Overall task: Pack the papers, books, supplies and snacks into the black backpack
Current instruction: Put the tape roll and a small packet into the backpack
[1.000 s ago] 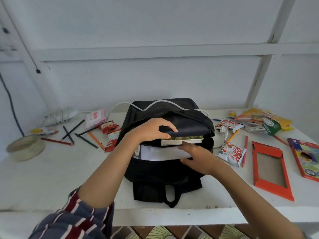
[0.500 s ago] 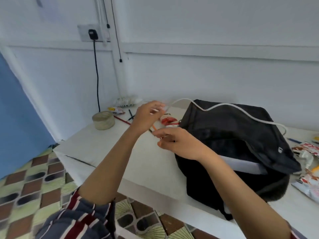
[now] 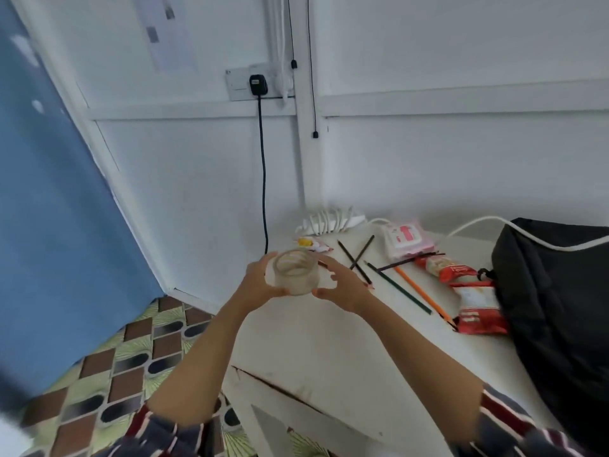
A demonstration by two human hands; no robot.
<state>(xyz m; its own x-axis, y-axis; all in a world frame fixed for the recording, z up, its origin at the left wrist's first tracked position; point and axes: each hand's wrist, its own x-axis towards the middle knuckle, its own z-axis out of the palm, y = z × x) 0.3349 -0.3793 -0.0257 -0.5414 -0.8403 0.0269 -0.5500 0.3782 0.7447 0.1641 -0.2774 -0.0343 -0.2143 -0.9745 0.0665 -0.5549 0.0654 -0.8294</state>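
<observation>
A round beige container (image 3: 294,271) is held between both hands above the white table's left end. My left hand (image 3: 260,282) grips its left side with curled fingers, and my right hand (image 3: 342,285) cups its right side. The black backpack (image 3: 557,301) lies at the right edge of view with a white cable over it. Several pencils (image 3: 400,288) lie scattered on the table to the right of my hands. Red and white snack packets (image 3: 471,291) rest against the backpack, and a pink and white pack (image 3: 407,238) lies behind them.
A white power strip (image 3: 331,222) sits at the wall with a black cord running up to a socket (image 3: 255,84). A small yellow and white wrapper (image 3: 311,244) lies behind the container. The table's left corner (image 3: 237,367) drops to a patterned floor (image 3: 131,351).
The view has swung left, away from the backpack. Both hands left the backpack's opening, reached to the table's left end and picked up the round container, which sat on the table before.
</observation>
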